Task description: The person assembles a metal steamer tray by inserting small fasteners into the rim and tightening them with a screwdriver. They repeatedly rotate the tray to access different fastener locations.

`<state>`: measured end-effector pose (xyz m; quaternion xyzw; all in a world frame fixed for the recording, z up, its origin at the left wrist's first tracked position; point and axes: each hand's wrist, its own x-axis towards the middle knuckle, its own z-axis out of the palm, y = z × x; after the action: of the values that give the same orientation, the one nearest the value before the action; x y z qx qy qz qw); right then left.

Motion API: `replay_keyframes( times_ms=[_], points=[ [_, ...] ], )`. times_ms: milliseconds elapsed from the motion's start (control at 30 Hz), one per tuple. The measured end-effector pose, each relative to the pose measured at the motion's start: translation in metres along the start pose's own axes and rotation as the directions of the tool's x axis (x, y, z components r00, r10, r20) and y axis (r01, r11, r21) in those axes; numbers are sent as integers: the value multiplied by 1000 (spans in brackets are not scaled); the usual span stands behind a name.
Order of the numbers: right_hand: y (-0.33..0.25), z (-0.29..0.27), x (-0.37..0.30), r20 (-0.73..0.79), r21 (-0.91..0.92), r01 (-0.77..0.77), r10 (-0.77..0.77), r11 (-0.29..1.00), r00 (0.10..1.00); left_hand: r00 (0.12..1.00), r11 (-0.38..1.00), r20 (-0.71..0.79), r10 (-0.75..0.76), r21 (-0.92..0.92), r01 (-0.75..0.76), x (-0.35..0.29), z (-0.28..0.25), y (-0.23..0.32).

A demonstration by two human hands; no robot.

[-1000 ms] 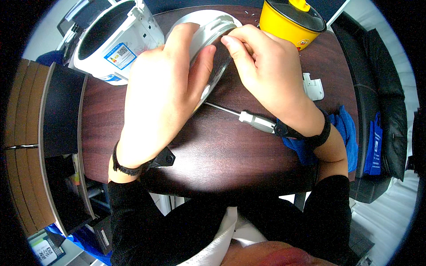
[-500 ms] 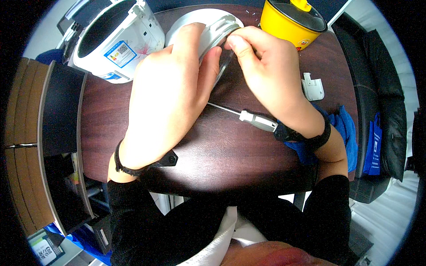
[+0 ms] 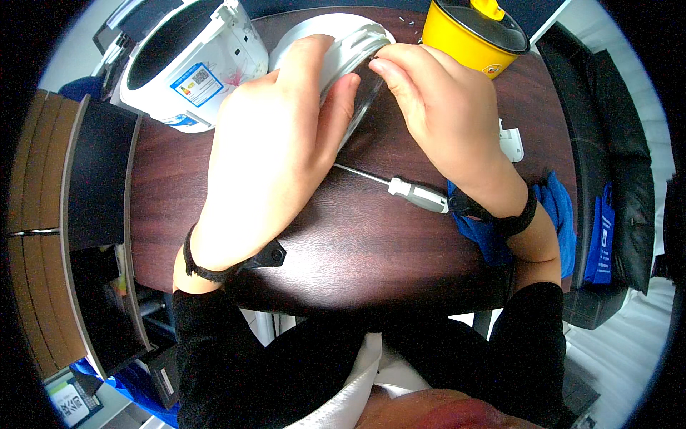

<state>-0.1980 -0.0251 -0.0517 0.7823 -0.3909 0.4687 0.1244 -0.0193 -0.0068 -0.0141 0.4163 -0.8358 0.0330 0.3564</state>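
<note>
My left hand [image 3: 268, 136] is closed on a round white plastic lid [image 3: 357, 21] at the far middle of the table, its fingers over the top and its thumb along the near side. At the lid's right rim, the thumb and forefinger of my right hand [image 3: 454, 107] are pinched together; whatever lies between them is too small to make out. Below the hands a thin glossy edge of the lid shows. On the table just nearer lies a screwdriver [image 3: 421, 195] with a grey-white handle, its shaft pointing left. Neither hand touches it.
A white rice cooker body [image 3: 246, 68], lidless, stands at the far left. Far right is a yellow pot [image 3: 457, 32] with a dark lid. Small screws lie beside it. A white plastic piece [image 3: 511, 145] and a blue cloth [image 3: 559, 214] are to the right.
My right hand has shifted slightly right and turned at the wrist, now partly covering the white plastic piece. My left hand keeps its hold on the lid.
</note>
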Motion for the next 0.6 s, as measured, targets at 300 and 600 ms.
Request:
replay_keyframes(
  times_ms=[300, 600],
  points=[
    [-3, 1, -3, -16, -77, 26, -28, 997, 999, 1000, 1000, -6, 4, 19, -3, 0, 0, 0],
    [-12, 2, -6, 8, 34, -101, 101, 994, 995, 999, 1000, -36, 4, 7, -4, -4, 3, 5]
  ],
)
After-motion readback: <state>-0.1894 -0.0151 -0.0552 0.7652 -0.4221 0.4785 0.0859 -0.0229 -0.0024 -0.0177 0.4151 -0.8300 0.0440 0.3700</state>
